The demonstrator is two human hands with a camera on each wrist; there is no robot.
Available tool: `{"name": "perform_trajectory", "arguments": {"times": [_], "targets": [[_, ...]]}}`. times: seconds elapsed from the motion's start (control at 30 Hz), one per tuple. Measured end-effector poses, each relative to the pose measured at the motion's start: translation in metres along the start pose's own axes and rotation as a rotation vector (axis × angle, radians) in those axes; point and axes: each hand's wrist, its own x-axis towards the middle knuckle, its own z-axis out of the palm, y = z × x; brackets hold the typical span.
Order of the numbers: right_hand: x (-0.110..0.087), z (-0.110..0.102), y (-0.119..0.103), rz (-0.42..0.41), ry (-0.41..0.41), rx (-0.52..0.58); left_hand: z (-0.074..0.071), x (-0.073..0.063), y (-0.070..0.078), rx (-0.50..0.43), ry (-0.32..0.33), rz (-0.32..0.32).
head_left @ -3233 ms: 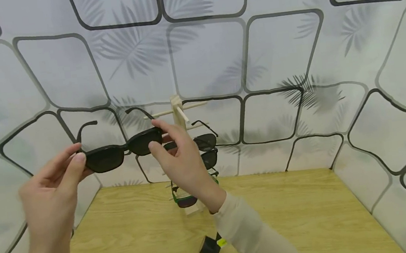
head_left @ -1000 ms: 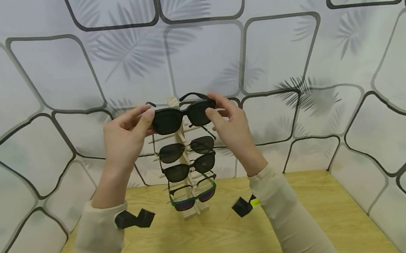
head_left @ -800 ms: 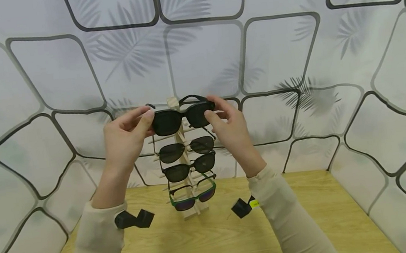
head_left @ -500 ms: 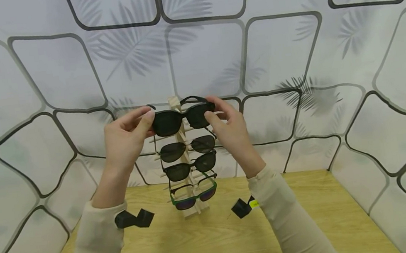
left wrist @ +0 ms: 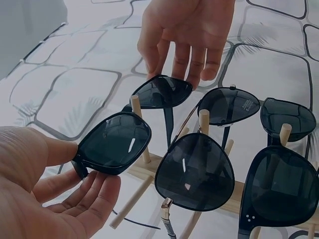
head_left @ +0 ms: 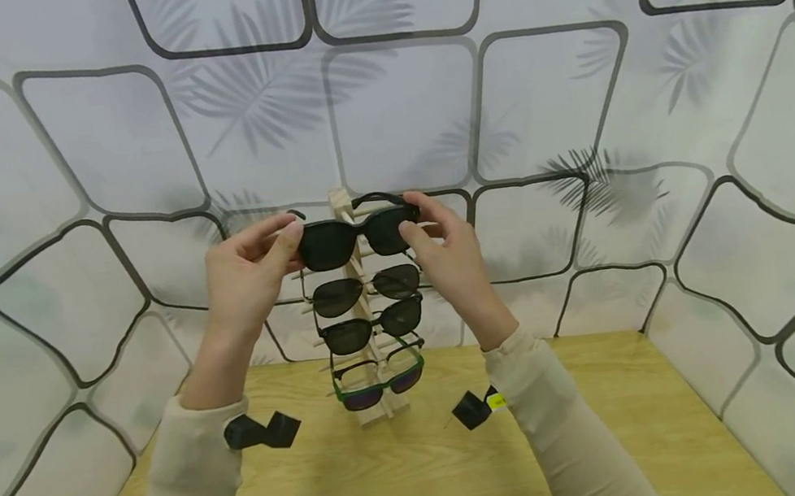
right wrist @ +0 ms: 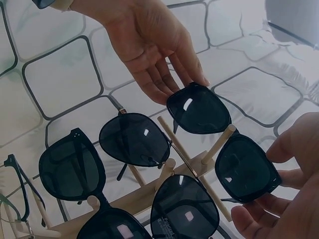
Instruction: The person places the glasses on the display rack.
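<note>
Both hands hold a pair of black sunglasses at the top of a wooden eyewear stand. My left hand pinches one end of the frame between thumb and fingers. At the other end, my right hand grips it the same way. The temples are unfolded and point back past the post. In the left wrist view, the bridge of the sunglasses is close to an upper peg. The right wrist view shows a peg right at the bridge too.
Below hang thin-framed sunglasses with a gold bridge, black-framed sunglasses, and a green-framed pair with purple lenses by dark-browed glasses. The stand is on a wood-grain table. Patterned fabric walls enclose the back and sides.
Since the oldest frame, both hands have carried the sunglasses from the left to the front of the stand's top. Over the last second they have come down slightly.
</note>
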Motion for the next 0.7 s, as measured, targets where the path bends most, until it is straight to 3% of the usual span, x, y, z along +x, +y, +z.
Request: {"name": "perform_trajectory", "arguments": {"times": [0.7], "targets": [[0.0016,0.0001,0.0010,-0.007,0.004,-0.004,0.0003,0.0000,-0.0025,0.013,-0.008,-0.024]]}}
